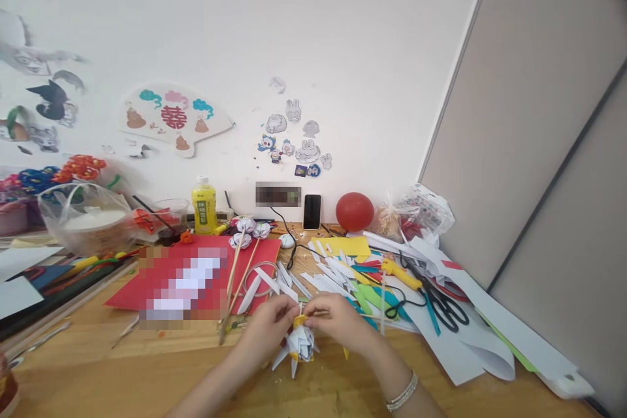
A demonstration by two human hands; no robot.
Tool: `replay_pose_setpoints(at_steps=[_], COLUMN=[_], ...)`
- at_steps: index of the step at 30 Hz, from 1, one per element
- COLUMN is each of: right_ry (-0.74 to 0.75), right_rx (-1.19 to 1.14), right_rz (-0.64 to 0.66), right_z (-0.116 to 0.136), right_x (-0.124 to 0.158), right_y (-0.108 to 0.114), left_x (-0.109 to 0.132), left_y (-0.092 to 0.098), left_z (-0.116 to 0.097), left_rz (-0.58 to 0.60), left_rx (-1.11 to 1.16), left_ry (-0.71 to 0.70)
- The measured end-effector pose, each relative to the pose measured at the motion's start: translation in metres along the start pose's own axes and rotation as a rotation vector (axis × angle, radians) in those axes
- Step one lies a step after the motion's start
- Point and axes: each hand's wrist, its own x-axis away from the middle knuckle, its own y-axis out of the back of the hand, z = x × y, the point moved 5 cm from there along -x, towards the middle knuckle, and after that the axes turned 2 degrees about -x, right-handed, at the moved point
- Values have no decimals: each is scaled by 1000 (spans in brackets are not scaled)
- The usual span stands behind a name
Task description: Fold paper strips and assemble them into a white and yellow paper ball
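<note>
A white folded-paper figure with yellow parts (pixel 300 343) is upright near the front of the table, its pointed white strips sticking out at the bottom. My left hand (pixel 275 321) pinches its top from the left side. From the right, my right hand (pixel 333 319) has fingers closed on the yellow piece at the same top end. A thin white bit shows between the fingertips; its shape is partly hidden by them. Loose white paper strips (pixel 258 289) lie just behind my left hand.
Behind the hands are a red folder (pixel 125 290), paper flowers on sticks (pixel 245 235) and a yellow bottle (pixel 204 208). To the right lie coloured paper scraps (pixel 365 300), a yellow glue gun (pixel 401 273) with its cord, and black scissors (pixel 447 310). A red balloon (pixel 354 211) rests by the wall.
</note>
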Motion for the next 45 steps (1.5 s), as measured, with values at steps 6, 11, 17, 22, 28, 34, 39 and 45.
replay_pose_setpoints(at_steps=[6,11,17,22,28,34,39,45], right_ry=[94,252,299,383,442,379,375,320], right_rx=[361,621,650,770,863,567,502,447], right_rz=[18,19,18,-1,54,-16,-26,-94], right_z=[7,9,15,18,25,33,34,32], right_x=[3,2,5,7,11,13,12,11], right_y=[-1,-9,-11,-14,-16,-10,-16,-18], left_x=[-1,-2,-1,-2,-3,-2,-2,-2], left_y=[-1,1,4,4,5,8,15,17], left_z=[6,7,6,12,14,6,8,10], left_rz=[-5,-23,-52,-91,-116,-127,-221,-251], left_rx=[-38,-65,-87,-121,-162,-175,-192,-208], left_ry=[1,2,12,25,1,-33,-33,-45])
